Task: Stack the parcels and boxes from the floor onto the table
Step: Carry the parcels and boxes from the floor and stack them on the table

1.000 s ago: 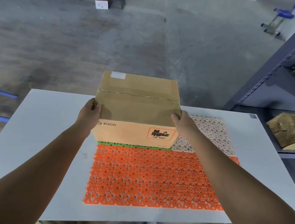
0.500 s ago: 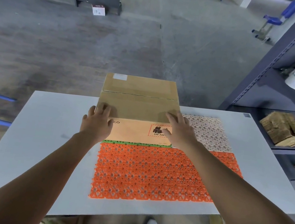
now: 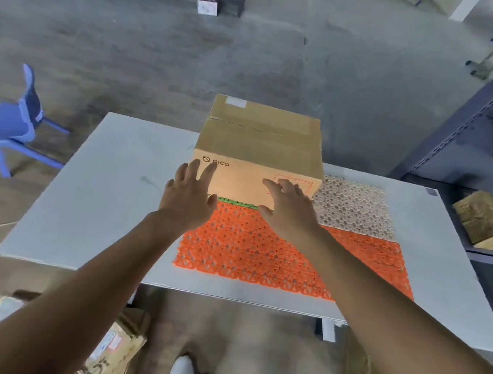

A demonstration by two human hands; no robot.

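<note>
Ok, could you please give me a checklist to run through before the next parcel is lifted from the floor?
1. Brown cardboard box sits on the white table: ok.
2. Box base fully inside the table's far edge: cannot tell, the box hides it.
3. Box top closed and flat for stacking: ok.
4. Left hand and right hand hold nothing, fingers straight: ok.
5. Both hands off the box: cannot tell; the fingertips overlap its front face.
6. Crumpled brown taped parcel lies on the floor near the feet, ready to pick: ok.
</note>
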